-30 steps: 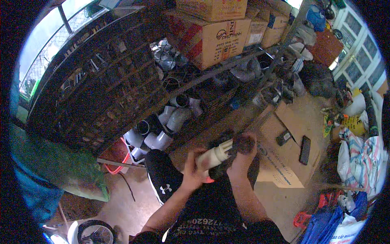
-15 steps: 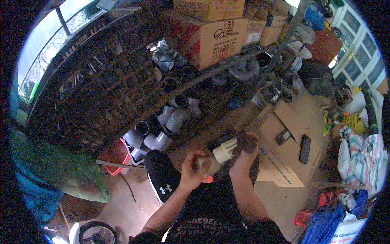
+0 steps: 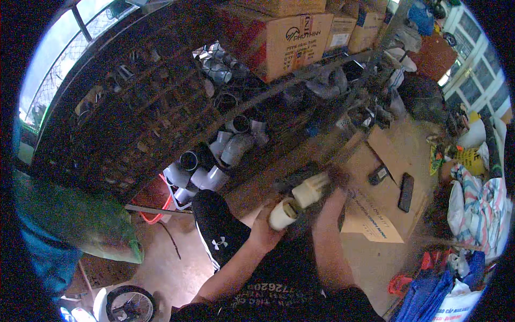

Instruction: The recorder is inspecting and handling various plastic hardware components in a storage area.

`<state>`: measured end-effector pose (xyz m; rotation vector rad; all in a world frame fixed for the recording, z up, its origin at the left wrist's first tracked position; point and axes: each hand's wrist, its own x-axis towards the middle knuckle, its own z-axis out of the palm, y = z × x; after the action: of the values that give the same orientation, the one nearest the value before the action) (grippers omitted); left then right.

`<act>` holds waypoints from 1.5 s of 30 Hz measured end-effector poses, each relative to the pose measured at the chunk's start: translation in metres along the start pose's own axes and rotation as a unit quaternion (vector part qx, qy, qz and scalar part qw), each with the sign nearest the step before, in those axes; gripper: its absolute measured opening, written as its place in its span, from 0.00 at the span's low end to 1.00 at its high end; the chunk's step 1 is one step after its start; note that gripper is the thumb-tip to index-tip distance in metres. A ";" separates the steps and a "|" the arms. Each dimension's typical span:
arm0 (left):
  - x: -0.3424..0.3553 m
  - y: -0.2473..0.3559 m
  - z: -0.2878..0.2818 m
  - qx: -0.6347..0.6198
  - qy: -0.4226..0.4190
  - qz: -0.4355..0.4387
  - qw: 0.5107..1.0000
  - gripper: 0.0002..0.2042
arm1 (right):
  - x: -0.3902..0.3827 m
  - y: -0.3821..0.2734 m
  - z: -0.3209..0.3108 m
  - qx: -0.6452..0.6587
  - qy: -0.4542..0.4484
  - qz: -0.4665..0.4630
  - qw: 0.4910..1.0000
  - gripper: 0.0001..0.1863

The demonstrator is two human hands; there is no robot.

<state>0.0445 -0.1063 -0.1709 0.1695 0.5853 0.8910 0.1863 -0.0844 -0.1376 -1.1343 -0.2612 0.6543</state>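
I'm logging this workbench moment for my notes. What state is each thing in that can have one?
Left hand: gripping the near white plastic pipe fitting.
Right hand: blurred, at the far cream pipe piece.
The two pieces: apart, ends close together.
Brown cardboard box beside the hands: flap open.
Black phone: lying flat on that box, screen dark.

A single head-worn fisheye view looks steeply down from above the person's own forearms, which enter from the lower edge. It faces forward toward a dark shelf rack (image 3: 134, 123) close ahead. Straight edges bend near the round black rim.
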 end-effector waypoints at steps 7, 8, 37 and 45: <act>0.003 0.017 -0.017 -0.002 -0.069 -0.075 0.995 0.19 | -0.003 -0.021 0.007 -0.108 -0.107 -0.036 0.988 0.10; 0.002 0.018 -0.014 -0.002 -0.068 -0.074 0.995 0.19 | -0.010 -0.023 0.014 -0.173 -0.148 -0.043 0.973 0.09; 0.001 0.044 0.016 0.188 0.107 0.271 0.938 0.17 | -0.069 -0.040 0.010 -0.553 -0.353 -0.231 0.718 0.28; -0.005 0.040 0.017 0.257 0.167 0.327 0.894 0.17 | -0.061 -0.027 0.010 -0.510 -0.359 -0.298 0.723 0.26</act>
<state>0.0239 -0.0832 -0.1397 0.7371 1.1184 1.4185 0.1425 -0.1214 -0.1013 -1.6502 -1.7661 0.2917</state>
